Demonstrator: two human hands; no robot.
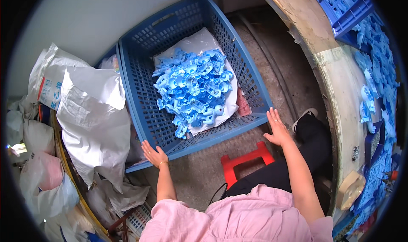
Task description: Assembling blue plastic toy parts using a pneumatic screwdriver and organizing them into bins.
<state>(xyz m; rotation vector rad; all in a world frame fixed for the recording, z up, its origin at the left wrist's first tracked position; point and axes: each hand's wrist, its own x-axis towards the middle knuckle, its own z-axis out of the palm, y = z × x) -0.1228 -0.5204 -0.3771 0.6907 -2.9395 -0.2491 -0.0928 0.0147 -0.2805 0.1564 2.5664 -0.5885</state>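
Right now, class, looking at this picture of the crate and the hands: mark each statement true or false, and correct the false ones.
1. The crate is blue. True.
2. The crate holds red parts. False: the parts are light blue, lying on a white sheet.
3. The left hand is at the crate's near corner. True.
4. The right hand grips a part. False: it is open, fingers spread, by the crate's near right corner.
5. A red stool stands below the crate. True.

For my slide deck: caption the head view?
Both hands rest open at blue crate holding blue plastic parts.
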